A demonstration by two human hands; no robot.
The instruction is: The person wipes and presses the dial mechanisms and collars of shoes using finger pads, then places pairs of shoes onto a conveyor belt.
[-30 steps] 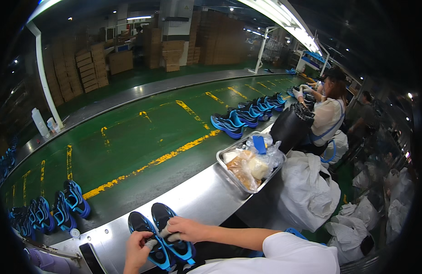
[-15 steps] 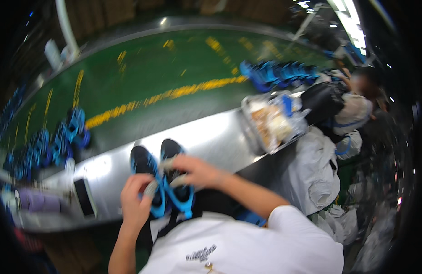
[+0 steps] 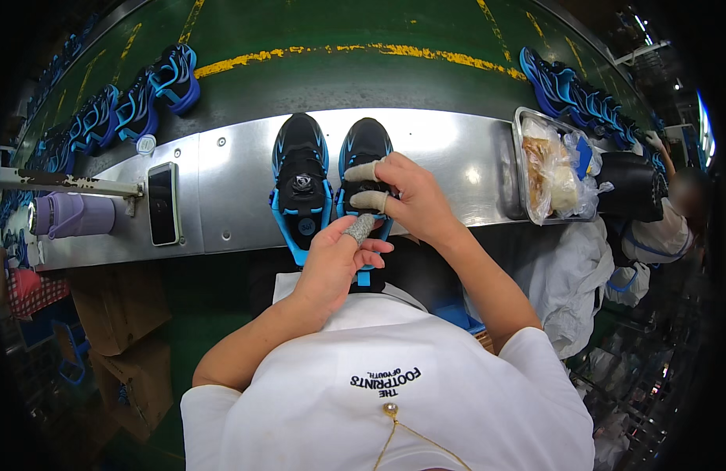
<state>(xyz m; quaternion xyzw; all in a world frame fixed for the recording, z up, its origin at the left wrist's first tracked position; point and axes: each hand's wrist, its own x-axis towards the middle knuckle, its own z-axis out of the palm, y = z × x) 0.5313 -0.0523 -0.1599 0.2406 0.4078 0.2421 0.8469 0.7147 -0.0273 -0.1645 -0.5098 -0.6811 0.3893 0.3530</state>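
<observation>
Two black shoes with bright blue trim lie side by side on the metal ledge, toes away from me. The left shoe [image 3: 301,145] has a round dial on its tongue and nothing touches it. On the right shoe [image 3: 367,140], my right hand [image 3: 418,198] closes its thumb and a finger, both in pale finger covers, over the tongue area, which they hide. My left hand [image 3: 329,259] is at this shoe's heel opening, grey-covered thumb pointing across it and fingers curled. Whatever lies between those fingers is hidden.
A metal tray [image 3: 523,169] of plastic-wrapped items sits to the right. Leftward are a phone [image 3: 163,204] and a purple bottle [image 3: 84,215]. Rows of similar shoes stand on the green belt [image 3: 331,74]. Beyond the tray is another person [image 3: 653,235].
My view has turned and steadied. My left hand has moved from the left shoe to the right shoe's heel end. My right hand stays over the right shoe.
</observation>
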